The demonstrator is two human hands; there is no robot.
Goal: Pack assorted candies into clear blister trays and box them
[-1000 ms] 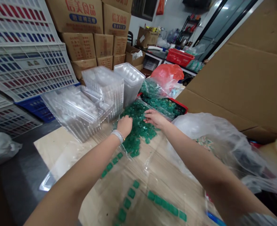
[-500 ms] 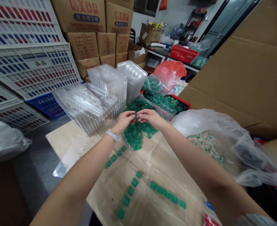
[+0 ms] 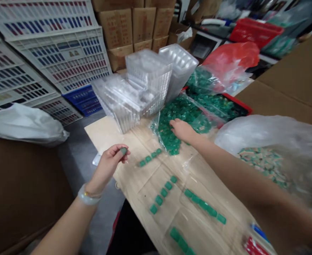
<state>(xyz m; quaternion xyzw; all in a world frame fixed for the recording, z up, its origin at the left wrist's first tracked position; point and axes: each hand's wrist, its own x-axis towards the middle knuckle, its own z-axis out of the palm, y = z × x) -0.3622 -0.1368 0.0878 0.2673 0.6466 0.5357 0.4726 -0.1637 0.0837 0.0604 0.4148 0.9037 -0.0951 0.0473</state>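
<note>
My left hand (image 3: 110, 163) hovers over the left edge of the wooden board (image 3: 110, 132), its fingertips pinched on one small green piece (image 3: 123, 151). My right hand (image 3: 181, 130) rests palm down in the heap of green pieces (image 3: 182, 113) on clear plastic; its fingers are curled into the heap. Short rows of green pieces (image 3: 150, 158) lie on the board between the hands, and longer rows of green pieces (image 3: 205, 206) lie nearer to me.
Stacks of clear plastic trays (image 3: 145, 85) stand behind the heap. A red tray (image 3: 237, 102) of green pieces and a red bag (image 3: 231, 58) lie beyond. A clear bag of pale pieces (image 3: 264, 156) is at right. Cardboard boxes (image 3: 137, 24) and white crates (image 3: 46, 53) stand behind.
My left hand has drawn back from the heap toward me and to the left with one green piece pinched. My right hand has dropped back onto the heap. The view has tilted down.
</note>
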